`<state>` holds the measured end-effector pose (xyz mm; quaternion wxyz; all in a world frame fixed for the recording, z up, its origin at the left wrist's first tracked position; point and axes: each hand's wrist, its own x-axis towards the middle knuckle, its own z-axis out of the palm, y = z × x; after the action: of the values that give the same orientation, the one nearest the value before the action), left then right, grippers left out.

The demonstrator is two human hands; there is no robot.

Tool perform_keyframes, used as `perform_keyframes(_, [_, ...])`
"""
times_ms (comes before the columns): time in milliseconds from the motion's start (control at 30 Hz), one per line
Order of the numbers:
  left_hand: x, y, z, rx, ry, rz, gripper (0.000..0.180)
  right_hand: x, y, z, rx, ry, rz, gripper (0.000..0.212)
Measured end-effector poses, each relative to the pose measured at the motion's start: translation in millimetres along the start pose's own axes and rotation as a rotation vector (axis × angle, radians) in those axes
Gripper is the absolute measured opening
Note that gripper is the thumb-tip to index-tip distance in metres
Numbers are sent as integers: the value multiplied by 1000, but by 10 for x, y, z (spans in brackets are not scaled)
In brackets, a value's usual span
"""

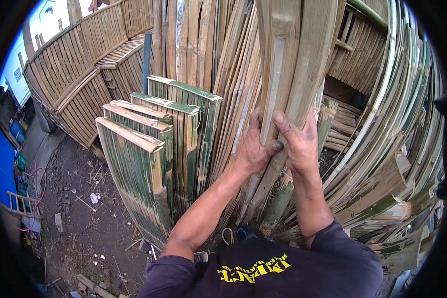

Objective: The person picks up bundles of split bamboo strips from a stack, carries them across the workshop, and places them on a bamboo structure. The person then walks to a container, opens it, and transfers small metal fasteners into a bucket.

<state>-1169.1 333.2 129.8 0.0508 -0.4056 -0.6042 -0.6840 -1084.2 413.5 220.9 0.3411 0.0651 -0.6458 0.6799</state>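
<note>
both hands (251,153) (303,144) clasp bamboo slats (310,62) by their edges, with panels (129,159) crowding left, curved strips (412,104) right.

Head-worn, on the left of a side-by-side pair. Looks steeply down and forward over the wearer's dark shirt (308,275), nearest of all along the lower edge. Hangs close above both bare forearms (203,203), following them from the sleeves out to the left hand (252,153) and right hand (302,145) at short range. Faces the upright bamboo slats (283,64) nearly along their length. Reaches to the slatted bamboo wall (74,74) at far left, bare ground (79,198) at left and bowed strips (405,119) at right. Bends straight edges toward a round, blackened border, upright and unmirrored.
</note>
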Motion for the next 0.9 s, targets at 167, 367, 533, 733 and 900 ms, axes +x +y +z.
perform_keyframes(167, [-594,843,-886,109,91,22,121,-487,-434,1000,99,-136,-56,74])
perform_keyframes(367, [-1306,1099,-1215,49,1,-38,120,-1293,-451,1368,-47,9,-56,87])
perform_keyframes(533, [-1736,1019,-959,93,-165,-44,121,-1853,-374,1054,-69,186,-55,79])
perform_keyframes(733, [-2247,843,-224,98,-378,-57,116,-2665,-369,268,-2,370,-56,65])
perform_keyframes(900, [-2785,825,439,70,-582,8,103,-3563,-267,-299,-258,706,-104,67])
